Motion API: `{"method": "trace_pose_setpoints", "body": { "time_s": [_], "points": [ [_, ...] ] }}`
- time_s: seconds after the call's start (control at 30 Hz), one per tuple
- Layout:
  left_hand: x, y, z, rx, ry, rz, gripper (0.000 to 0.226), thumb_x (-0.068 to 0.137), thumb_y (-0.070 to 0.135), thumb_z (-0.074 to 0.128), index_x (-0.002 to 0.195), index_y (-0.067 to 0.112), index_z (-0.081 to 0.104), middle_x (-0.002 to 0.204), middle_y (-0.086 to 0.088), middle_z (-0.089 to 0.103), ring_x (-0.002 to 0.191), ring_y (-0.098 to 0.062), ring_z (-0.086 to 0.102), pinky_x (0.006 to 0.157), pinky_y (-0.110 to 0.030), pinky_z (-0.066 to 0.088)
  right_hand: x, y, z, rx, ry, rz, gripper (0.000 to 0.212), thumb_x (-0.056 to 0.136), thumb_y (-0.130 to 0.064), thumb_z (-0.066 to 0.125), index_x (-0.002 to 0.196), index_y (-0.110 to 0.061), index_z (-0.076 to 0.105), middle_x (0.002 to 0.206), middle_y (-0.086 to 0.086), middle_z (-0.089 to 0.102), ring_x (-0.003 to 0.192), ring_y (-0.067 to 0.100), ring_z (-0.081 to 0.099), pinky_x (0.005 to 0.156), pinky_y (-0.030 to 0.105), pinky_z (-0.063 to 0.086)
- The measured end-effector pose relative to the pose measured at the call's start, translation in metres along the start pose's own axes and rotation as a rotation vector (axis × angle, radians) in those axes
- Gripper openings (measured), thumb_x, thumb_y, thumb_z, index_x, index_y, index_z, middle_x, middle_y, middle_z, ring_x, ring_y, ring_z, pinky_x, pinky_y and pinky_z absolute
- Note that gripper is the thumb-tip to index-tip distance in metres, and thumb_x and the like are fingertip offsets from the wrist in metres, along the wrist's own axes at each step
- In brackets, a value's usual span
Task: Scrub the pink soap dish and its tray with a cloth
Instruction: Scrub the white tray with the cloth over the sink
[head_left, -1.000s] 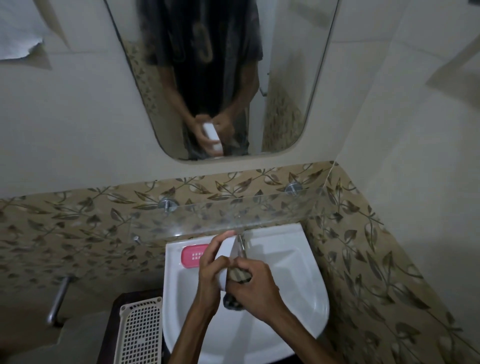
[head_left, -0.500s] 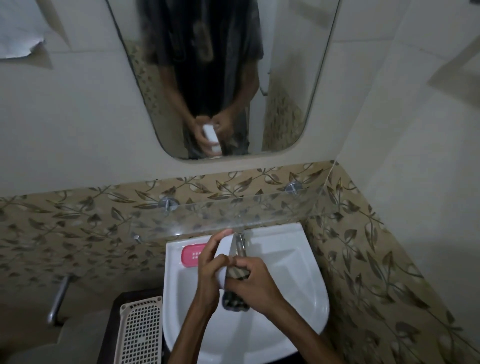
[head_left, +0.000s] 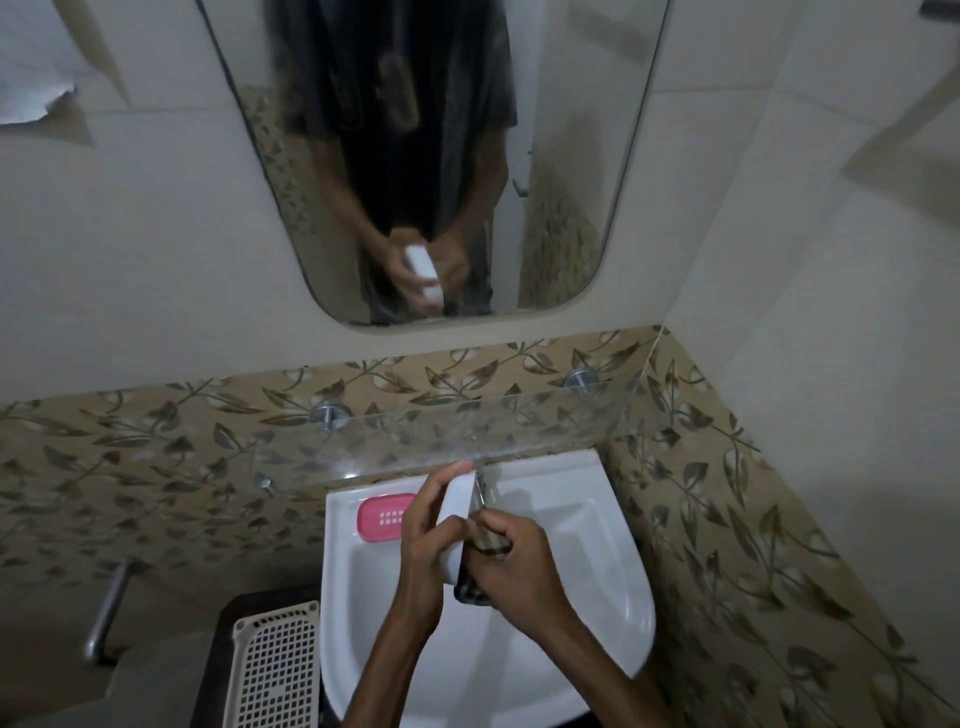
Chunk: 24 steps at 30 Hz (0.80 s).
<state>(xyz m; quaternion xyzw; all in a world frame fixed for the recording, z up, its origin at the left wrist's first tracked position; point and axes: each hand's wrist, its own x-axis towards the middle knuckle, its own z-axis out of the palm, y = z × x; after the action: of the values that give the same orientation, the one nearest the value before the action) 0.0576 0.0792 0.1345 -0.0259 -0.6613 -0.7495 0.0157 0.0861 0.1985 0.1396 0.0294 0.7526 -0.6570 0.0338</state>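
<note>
Barely anything's shifting since the earlier frame: your hands are staying over the sink (head_left: 618, 561), the cloth hand creeping a bit up the white piece.

Head view: your left hand (head_left: 431, 551) is clasping the white soap dish tray (head_left: 457, 512) tilted on edge, your right hand (head_left: 511, 564) is clenching a dark cloth (head_left: 475, 590) against its inner side. Pink soap dish (head_left: 387, 517) is sitting untouched on the sink's back-left ledge, just beside your left hand. You're scrubbing the tray; next, prob. swapping it for the pink part w/o dropping either.
</note>
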Motion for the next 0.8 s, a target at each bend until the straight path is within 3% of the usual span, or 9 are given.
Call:
{"method": "trace_pose_setpoints", "body": {
  "time_s": [0.1,0.17,0.2,0.27,0.33,0.37,0.5,0.67,0.8],
  "points": [
    [0.001,0.002,-0.003,-0.002,0.011,0.027,0.068,0.064,0.033,0.055,0.127,0.012,0.069,0.128,0.003,0.073,0.122,-0.012,0.065,0.092,-0.021,0.054,0.000,-0.006,-0.002,-0.070,-0.074,-0.030,0.030,0.083,-0.043,0.082,0.087,-0.014,0.079,0.077,0.003,0.079,0.071,0.023,0.077,0.065,0.038,0.064],
    [0.001,0.003,-0.002,0.006,-0.009,0.022,0.066,0.065,0.033,0.056,0.126,0.015,0.070,0.125,0.004,0.074,0.118,-0.011,0.067,0.089,-0.020,0.055,0.003,-0.006,-0.005,-0.133,-0.065,-0.079,0.011,0.085,-0.029,0.081,0.078,-0.022,0.076,0.071,-0.007,0.075,0.065,0.012,0.072,0.062,0.028,0.059],
    [0.000,0.004,-0.002,0.010,-0.019,0.018,0.064,0.065,0.032,0.057,0.125,0.016,0.071,0.123,0.004,0.075,0.115,-0.011,0.067,0.087,-0.019,0.055,0.005,-0.005,-0.006,-0.150,-0.045,-0.089,0.017,0.084,-0.021,0.079,0.071,-0.028,0.071,0.066,-0.010,0.071,0.060,0.007,0.067,0.058,0.025,0.055],
    [-0.002,0.004,-0.002,0.007,-0.020,0.021,0.064,0.064,0.030,0.058,0.126,0.017,0.072,0.126,0.002,0.074,0.117,-0.013,0.067,0.089,-0.022,0.055,0.004,-0.005,-0.006,-0.151,-0.039,-0.038,0.019,0.081,-0.019,0.077,0.068,-0.029,0.069,0.065,-0.005,0.070,0.060,0.010,0.067,0.058,0.032,0.057],
    [-0.001,0.002,-0.006,0.006,-0.014,0.041,0.066,0.065,0.029,0.057,0.129,0.014,0.070,0.132,-0.002,0.072,0.125,-0.019,0.064,0.097,-0.031,0.055,0.000,-0.006,-0.004,-0.075,-0.134,0.001,0.004,0.080,-0.031,0.081,0.079,-0.029,0.079,0.078,0.001,0.079,0.073,0.019,0.077,0.073,0.042,0.064],
    [0.000,0.001,-0.007,0.007,-0.018,0.043,0.067,0.065,0.028,0.056,0.129,0.014,0.069,0.133,-0.003,0.071,0.127,-0.020,0.063,0.099,-0.033,0.055,0.000,-0.006,-0.003,-0.059,-0.141,0.010,0.010,0.080,-0.035,0.082,0.085,-0.026,0.081,0.084,0.004,0.080,0.079,0.021,0.078,0.079,0.044,0.064],
    [-0.001,-0.003,-0.005,0.008,0.000,0.047,0.064,0.067,0.027,0.056,0.128,0.015,0.069,0.131,-0.001,0.072,0.125,-0.018,0.064,0.094,-0.023,0.053,-0.005,0.000,0.004,-0.024,-0.046,0.046,0.021,0.082,-0.029,0.078,0.086,-0.008,0.076,0.083,0.018,0.075,0.074,0.033,0.073,0.075,0.056,0.061],
    [0.002,-0.011,-0.008,0.024,0.018,0.058,0.063,0.070,0.027,0.054,0.129,0.011,0.069,0.134,-0.003,0.070,0.129,-0.021,0.061,0.100,-0.028,0.052,-0.014,0.001,0.003,0.230,-0.133,0.223,0.035,0.076,-0.025,0.071,0.102,-0.003,0.076,0.093,0.016,0.075,0.089,0.026,0.071,0.085,0.040,0.057],
    [0.002,-0.011,-0.005,-0.021,0.069,0.013,0.055,0.077,0.028,0.062,0.129,0.009,0.066,0.128,0.001,0.071,0.121,-0.016,0.064,0.093,-0.023,0.052,-0.019,-0.001,0.003,0.113,-0.095,0.011,0.013,0.079,-0.011,0.074,0.090,-0.004,0.071,0.081,0.021,0.068,0.073,0.020,0.064,0.072,0.035,0.054]
  ]
}}
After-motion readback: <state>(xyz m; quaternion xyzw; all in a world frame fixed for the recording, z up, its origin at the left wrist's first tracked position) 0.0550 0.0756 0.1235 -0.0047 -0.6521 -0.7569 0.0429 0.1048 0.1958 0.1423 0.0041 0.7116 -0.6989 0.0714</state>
